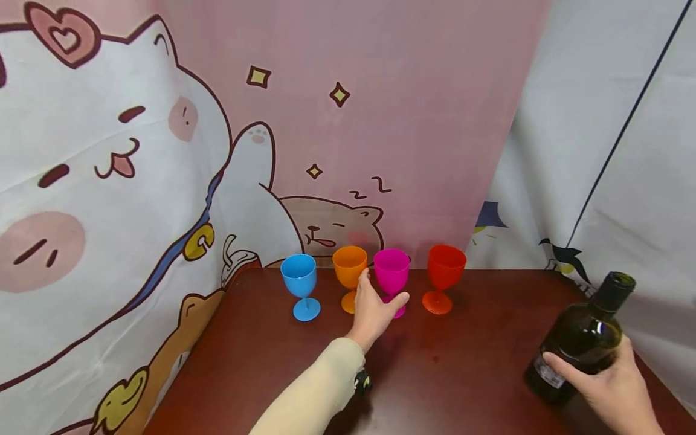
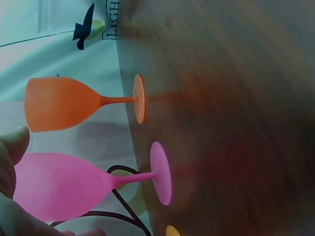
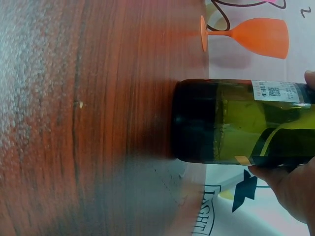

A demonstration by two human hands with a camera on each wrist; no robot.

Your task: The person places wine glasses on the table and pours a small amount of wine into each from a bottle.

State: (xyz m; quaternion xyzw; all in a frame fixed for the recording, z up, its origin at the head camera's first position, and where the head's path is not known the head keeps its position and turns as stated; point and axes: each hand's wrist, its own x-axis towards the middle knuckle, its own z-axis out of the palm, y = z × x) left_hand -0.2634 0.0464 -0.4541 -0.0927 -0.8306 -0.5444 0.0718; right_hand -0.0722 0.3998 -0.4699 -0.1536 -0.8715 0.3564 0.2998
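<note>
Bottle (image 1: 584,337) with illegible white label (image 3: 276,91)

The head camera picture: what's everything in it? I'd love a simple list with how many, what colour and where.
Blue goblet: 1, blue, left end of the row
Orange goblet: 1, orange, second in the row
Magenta goblet: 1, magenta, third, at the left hand
Red goblet: 1, red, right end
Bottle: 1, dark green, tilted in the right hand
Label: 1, whitish, on the bottle
Table: 1, reddish brown, under the goblets
Cartoon backdrop: count unclear, mainly pink and white, behind the table
Small object: 1, mostly black, by the left wrist, unidentifiable
Sleeve: 1, cream, left arm
Left hand: 1, bare, at the magenta goblet
Right hand: 1, bare, gripping the bottle
</note>
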